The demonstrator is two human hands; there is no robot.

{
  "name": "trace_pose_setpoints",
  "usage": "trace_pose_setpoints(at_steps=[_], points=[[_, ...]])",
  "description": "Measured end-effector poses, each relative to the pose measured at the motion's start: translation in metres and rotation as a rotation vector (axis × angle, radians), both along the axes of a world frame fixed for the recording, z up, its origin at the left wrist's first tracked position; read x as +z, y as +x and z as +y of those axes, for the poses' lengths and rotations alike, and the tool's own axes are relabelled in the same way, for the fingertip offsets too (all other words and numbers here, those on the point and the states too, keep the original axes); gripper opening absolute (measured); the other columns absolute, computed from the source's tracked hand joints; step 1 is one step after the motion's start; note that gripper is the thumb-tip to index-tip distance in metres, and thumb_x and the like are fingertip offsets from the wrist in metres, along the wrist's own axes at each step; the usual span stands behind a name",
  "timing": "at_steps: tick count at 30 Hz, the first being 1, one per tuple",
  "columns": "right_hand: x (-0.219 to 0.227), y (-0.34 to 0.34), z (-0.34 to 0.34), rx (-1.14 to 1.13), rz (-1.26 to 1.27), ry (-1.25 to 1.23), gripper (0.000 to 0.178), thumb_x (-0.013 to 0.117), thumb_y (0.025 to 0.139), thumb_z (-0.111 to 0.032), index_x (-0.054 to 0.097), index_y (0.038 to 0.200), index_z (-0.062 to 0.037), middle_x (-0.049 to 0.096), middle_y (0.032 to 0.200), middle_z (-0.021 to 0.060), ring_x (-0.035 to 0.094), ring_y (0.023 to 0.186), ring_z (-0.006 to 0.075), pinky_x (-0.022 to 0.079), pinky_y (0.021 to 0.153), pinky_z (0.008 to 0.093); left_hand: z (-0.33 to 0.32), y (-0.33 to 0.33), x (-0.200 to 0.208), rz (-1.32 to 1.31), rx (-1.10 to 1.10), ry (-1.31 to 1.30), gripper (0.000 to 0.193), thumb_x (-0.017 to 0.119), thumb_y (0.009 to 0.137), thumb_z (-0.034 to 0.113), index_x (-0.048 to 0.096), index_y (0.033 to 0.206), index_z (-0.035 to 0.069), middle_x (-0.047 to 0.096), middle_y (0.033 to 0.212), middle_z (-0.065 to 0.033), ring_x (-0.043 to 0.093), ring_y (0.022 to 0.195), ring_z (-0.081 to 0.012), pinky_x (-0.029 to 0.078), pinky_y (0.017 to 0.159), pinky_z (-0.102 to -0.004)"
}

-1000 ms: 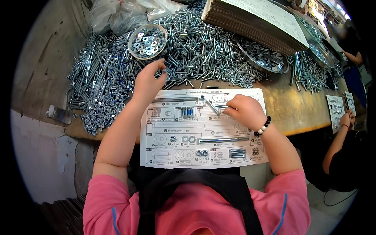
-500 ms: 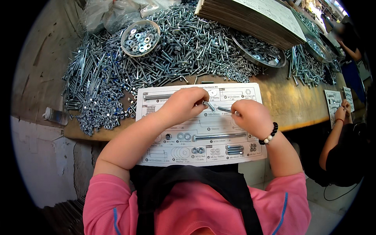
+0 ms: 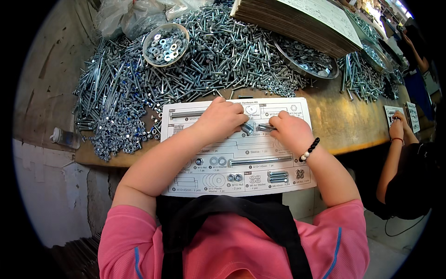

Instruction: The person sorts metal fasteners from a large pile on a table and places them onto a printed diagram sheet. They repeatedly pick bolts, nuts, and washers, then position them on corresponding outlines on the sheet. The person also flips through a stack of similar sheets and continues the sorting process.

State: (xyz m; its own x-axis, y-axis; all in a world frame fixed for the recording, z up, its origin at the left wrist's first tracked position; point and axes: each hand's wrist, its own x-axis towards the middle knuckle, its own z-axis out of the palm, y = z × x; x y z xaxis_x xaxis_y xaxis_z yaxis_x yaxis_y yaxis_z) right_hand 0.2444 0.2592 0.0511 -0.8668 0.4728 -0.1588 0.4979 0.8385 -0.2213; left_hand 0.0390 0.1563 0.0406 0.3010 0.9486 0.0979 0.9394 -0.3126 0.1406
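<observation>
My left hand is closed over the upper middle of a printed hardware card, with short silver bolts sticking out from under its fingertips. Facing it, my right hand, with a beaded bracelet at the wrist, pinches the ends of more short bolts lying against the card. The fingers hide how many bolts each hand has. Lower on the card sit a long bolt, a bundle of short bolts, two nuts and two washers. Another long bolt lies at its upper left.
Beyond the card spreads a large heap of loose bolts, with nuts on its left. A bowl of washers, a second bowl and a stack of cards stand there. At right, another person's hands work on a card.
Both hands have settled lower onto the card. The bolts that were tilted between my fingers now lie closer to its surface. My right hand has shifted left.
</observation>
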Motion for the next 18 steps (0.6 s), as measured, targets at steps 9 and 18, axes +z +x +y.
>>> trace_pose_setpoints(at_steps=[9,18], points=[[-0.006,0.004,0.011,0.009,0.166,-0.090,0.016,0.062,0.075,-0.014,0.056,0.088,-0.0079,0.052,0.085,0.0098,0.056,0.078,0.0289,0.046,0.067,0.0387,-0.007,0.013,-0.008,0.003,0.169,0.044,0.019,0.066,0.070,0.028,0.062,0.079,0.012,0.057,0.076,-0.0019,0.056,0.075,-0.0201,0.036,0.076,-0.0334],[-0.007,-0.007,0.009,0.040,0.189,-0.113,0.016,0.062,0.074,-0.013,0.056,0.088,-0.0072,0.052,0.086,0.0106,0.056,0.078,0.0299,0.046,0.068,0.0388,-0.016,0.017,0.001,0.008,0.244,0.012,0.016,0.065,0.071,0.025,0.061,0.079,0.012,0.057,0.077,-0.0031,0.056,0.075,-0.0213,0.035,0.082,-0.0346]])
